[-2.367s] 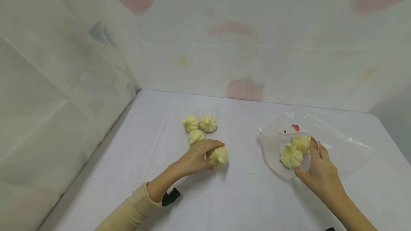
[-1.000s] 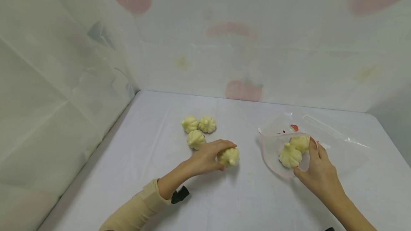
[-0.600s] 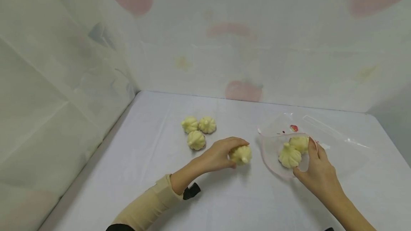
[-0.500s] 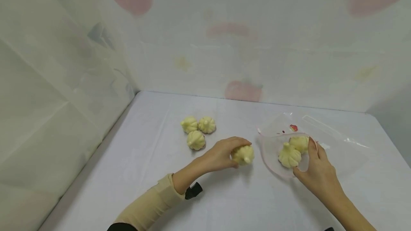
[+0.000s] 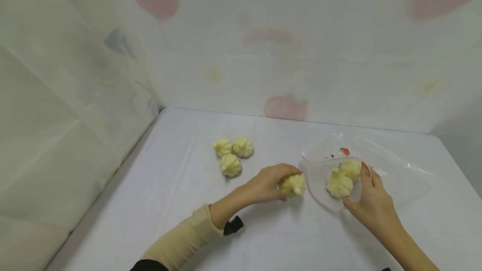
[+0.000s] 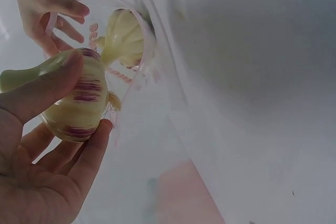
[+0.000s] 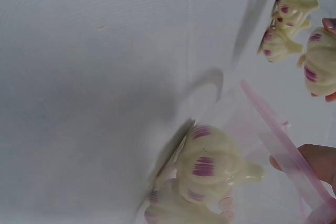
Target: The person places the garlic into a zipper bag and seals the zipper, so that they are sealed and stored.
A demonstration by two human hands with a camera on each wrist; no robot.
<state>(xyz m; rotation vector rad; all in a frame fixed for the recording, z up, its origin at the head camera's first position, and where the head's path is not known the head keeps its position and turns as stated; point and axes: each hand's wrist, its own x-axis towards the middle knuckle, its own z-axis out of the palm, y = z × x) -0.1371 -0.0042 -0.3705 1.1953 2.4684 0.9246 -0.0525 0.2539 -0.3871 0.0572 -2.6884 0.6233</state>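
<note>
Garlic bulb held at bag mouth

A garlic bulb (image 5: 292,185) is gripped by curled left hand (image 5: 269,183) fingers; the clear bag (image 5: 320,179) rim is pinched by the right hand (image 5: 370,204).

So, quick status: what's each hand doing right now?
Left hand grips a garlic bulb at the bag mouth. Right hand pinches the clear bag open; two bulbs inside. Nothing blocks the way.

text: none legible | labels: none | numbers: none

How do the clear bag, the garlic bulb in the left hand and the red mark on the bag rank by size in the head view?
1. clear bag
2. garlic bulb gripped by the left hand
3. red mark
</note>
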